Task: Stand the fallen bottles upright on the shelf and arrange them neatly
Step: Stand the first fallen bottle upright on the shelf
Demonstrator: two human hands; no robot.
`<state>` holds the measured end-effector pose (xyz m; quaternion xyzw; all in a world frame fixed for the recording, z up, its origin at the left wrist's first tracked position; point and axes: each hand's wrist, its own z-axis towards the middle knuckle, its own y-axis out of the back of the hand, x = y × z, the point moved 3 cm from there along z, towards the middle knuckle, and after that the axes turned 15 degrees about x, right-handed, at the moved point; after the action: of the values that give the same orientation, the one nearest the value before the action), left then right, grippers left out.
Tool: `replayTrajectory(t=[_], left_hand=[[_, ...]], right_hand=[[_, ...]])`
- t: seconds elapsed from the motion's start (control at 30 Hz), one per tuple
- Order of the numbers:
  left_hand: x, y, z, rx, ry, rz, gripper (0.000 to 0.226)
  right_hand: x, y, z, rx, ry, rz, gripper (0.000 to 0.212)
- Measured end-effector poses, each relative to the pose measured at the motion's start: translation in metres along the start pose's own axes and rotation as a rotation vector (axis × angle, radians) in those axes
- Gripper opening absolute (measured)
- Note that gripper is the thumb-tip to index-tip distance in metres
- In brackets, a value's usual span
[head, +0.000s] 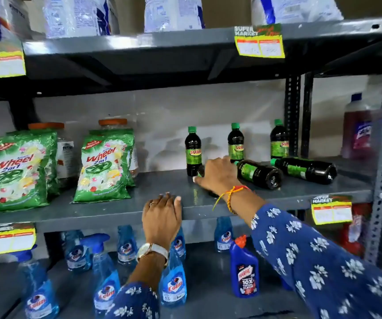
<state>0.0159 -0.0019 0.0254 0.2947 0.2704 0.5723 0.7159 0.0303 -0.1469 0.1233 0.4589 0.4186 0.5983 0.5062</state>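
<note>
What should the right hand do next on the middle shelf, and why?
Probably close around the dark bottle lying under the right hand and tip it upright. Three green-capped bottles already stand at the back, two more lie on their sides, and the left hand only rests on the shelf edge.

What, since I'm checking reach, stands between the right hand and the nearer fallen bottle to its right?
Nothing visible does: the right hand lies directly beside the neck end of that fallen bottle.
</note>
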Motion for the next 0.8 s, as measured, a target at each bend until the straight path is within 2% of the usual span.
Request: replayTrajectory(t=[0.07,0.13,0.2,0.3,0.47,0.6,0.73,0.8], left_hand=[[0.0,0.0,0.002,-0.023,0.016,-0.017,0.042],[0.001,-0.002,0.003,-0.058,0.045,-0.018,0.041],[0.005,-0.006,0.004,-0.1,0.027,-0.014,0.039],[0.007,-0.011,0.003,-0.164,0.039,-0.038,0.034],[0.005,-0.014,0.005,-0.178,0.041,-0.058,0.032],[0.008,-0.019,0.006,-0.183,0.035,-0.062,0.034],[0.008,-0.022,0.006,-0.201,0.038,-0.062,0.035],[0.009,-0.022,0.005,-0.2,0.039,-0.066,0.034]], right_hand=[[0.0,-0.005,0.002,0.087,-0.04,-0.097,0.054],[-0.002,-0.016,0.015,0.204,-0.057,-0.116,0.026],[0.003,-0.022,0.03,0.237,-0.097,-0.137,0.014],[0.011,-0.027,0.055,0.081,-0.127,-0.123,0.041],[-0.014,-0.041,0.054,-0.271,-0.017,0.379,0.062],[-0.025,-0.056,0.061,-0.25,0.115,0.583,0.063],[-0.03,-0.06,0.064,-0.198,0.147,0.66,0.063],[-0.029,-0.062,0.065,-0.174,0.148,0.682,0.07]])
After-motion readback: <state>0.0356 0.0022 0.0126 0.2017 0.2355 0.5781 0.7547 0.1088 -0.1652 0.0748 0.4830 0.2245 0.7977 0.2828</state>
